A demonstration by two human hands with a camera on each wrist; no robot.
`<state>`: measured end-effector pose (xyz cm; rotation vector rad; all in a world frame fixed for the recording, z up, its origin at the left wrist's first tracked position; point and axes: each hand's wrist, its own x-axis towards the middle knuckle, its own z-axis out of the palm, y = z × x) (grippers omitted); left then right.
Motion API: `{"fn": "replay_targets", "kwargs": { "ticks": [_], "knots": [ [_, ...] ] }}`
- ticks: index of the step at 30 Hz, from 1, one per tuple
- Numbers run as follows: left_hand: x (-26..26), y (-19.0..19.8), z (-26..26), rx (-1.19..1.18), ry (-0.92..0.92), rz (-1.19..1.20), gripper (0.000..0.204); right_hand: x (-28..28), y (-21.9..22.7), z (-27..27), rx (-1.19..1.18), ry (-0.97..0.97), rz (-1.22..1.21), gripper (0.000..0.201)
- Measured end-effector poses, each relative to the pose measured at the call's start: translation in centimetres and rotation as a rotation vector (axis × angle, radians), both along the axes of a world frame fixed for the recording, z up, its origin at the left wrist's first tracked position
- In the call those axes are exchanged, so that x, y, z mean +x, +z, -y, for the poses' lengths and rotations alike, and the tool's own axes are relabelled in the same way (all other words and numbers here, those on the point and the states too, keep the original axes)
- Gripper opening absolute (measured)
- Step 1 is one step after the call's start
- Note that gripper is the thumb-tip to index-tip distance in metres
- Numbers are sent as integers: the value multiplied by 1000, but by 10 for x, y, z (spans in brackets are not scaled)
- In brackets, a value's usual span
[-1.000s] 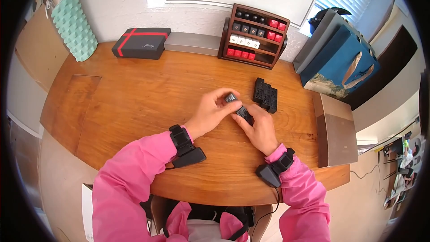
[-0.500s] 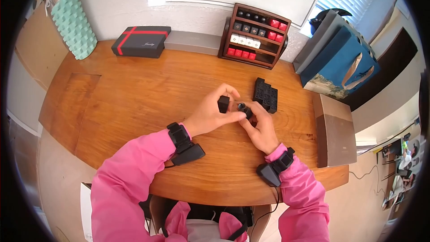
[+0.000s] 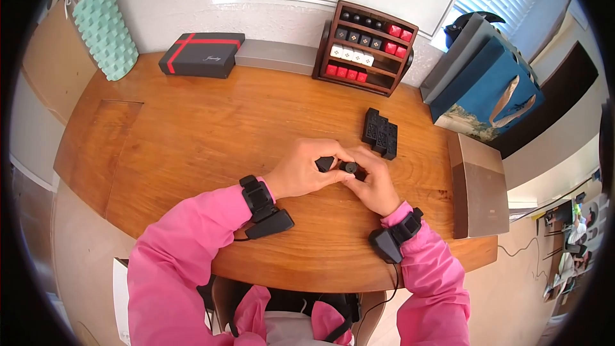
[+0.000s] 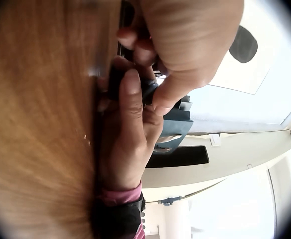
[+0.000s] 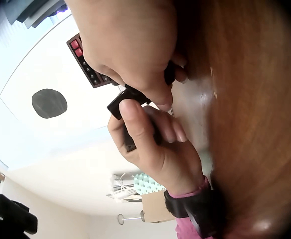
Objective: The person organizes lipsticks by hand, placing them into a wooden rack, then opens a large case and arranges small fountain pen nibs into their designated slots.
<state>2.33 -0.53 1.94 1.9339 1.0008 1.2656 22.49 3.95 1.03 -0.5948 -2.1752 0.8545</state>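
Both hands meet over the middle of the wooden table point(image 3: 211, 128). Tucked in the palm of my left hand point(image 3: 301, 170) is a small black block point(image 3: 325, 164), and its thumb and fingertips pinch a small black piece with a round end point(image 3: 349, 167). My right hand point(image 3: 377, 182) grips a black case point(image 3: 361, 175) close against that piece, mostly hidden by the fingers. The right wrist view shows the left thumb laid on a black piece point(image 5: 116, 105). Beyond the right hand lie several black embossed cases point(image 3: 380, 133), side by side in a staggered group.
A wooden rack point(image 3: 389, 83) with rows of red, white and black pieces stands at the back. Left of it lies a black box with red ribbon point(image 3: 204, 55). A blue paper bag point(image 3: 480, 83) and a brown box point(image 3: 480, 186) stand at the right.
The black case came apart between the hands, leaving a block in the left palm. The left fingers then closed in on a round-ended piece beside the right hand.
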Motion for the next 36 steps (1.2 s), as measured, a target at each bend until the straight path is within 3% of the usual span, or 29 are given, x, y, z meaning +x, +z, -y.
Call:
{"fn": "replay_targets", "kwargs": {
  "ticks": [2,12,17,24,34,36],
  "knots": [
    [0,1,0,32,2,-8,25,1,4,1,-100,17,49,42],
    [3,-9,-3,192,-30,-21,27,2,-1,-4,-12,93,20,35],
    [5,-10,2,173,-39,-83,29,3,5,-1,-123,162,27,30],
    [6,-3,3,143,43,-46,28,3,5,2,-110,94,62,28],
    [6,-9,2,214,-23,-71,31,2,0,-3,-92,163,9,28],
    [6,1,5,107,13,-87,32,3,4,0,-140,134,45,28]
  ]
}}
